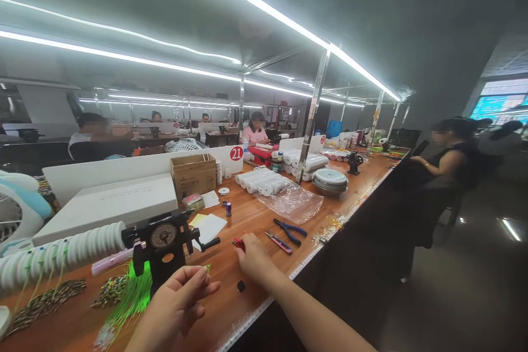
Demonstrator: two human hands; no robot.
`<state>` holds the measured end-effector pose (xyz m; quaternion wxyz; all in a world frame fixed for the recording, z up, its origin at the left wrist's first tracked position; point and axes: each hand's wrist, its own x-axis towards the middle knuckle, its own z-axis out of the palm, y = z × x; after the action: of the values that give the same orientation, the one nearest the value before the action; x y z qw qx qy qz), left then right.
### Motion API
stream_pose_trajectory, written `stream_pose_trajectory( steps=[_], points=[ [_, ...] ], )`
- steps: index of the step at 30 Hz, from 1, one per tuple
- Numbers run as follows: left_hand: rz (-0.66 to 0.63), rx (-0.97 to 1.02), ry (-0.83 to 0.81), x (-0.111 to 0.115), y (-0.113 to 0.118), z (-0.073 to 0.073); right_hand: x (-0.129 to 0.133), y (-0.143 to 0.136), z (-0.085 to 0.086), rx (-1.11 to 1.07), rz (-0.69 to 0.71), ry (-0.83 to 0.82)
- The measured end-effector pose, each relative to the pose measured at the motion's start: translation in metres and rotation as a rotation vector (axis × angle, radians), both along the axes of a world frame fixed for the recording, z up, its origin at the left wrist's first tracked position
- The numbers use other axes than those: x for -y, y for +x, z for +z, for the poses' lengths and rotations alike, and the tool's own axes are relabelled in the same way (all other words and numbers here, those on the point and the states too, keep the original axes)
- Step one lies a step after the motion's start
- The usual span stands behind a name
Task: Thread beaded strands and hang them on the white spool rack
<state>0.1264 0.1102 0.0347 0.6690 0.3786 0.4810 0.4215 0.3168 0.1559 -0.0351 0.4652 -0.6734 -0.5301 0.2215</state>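
My left hand [177, 305] is closed, its thumb and fingertips pinching a thin green cord [208, 269] of which only a short end shows. To its right, my right hand [256, 258] is wrapped round a small red lighter [238, 243], partly hidden by the fingers. A black hand-cranked winder [165, 242] stands beyond my left hand, carrying a long row of white spools [94, 245]. Bright green cords [140, 286] lie bunched below it. Blue-handled pliers [291, 231] and pink-handled snips [279, 243] rest on the table right of my right hand.
A small black block [241, 286] lies near the table's front edge. Farther back are a cardboard box [193, 176], a white box [111, 206], wrapped white rolls [264, 180] and a round lidded container [330, 180]. A metal post [314, 113] rises mid-table. Another person [445, 159] is at right.
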Motion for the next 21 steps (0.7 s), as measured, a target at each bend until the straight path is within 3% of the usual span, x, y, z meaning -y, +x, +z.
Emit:
stream_pose_trajectory(
  steps=[4, 8, 10, 12, 13, 17, 21],
  points=[
    [0.106, 0.052, -0.068, 0.014, -0.021, -0.008, 0.006, 0.001, 0.003, 0.228, -0.029, -0.023],
    [0.182, 0.076, -0.101, 0.029, -0.039, -0.009, 0.031, -0.019, 0.022, 0.311, 0.002, 0.065],
    [0.204, 0.101, -0.089, 0.034, -0.044, -0.011, 0.051, -0.041, 0.033, 0.187, 0.198, 0.129],
    [0.210, 0.117, -0.071, 0.038, -0.047, -0.015, 0.070, -0.066, 0.039, -0.074, 0.422, 0.088],
    [0.203, 0.122, -0.059, 0.039, -0.048, -0.018, 0.078, -0.077, 0.041, -0.167, 0.466, 0.069],
    [0.176, 0.149, -0.048, 0.046, -0.052, -0.029, 0.092, -0.109, 0.037, -0.266, 0.495, 0.083],
    [0.132, 0.166, -0.084, 0.051, -0.062, -0.035, 0.090, -0.118, 0.033, -0.248, 0.480, 0.028]
  ],
)
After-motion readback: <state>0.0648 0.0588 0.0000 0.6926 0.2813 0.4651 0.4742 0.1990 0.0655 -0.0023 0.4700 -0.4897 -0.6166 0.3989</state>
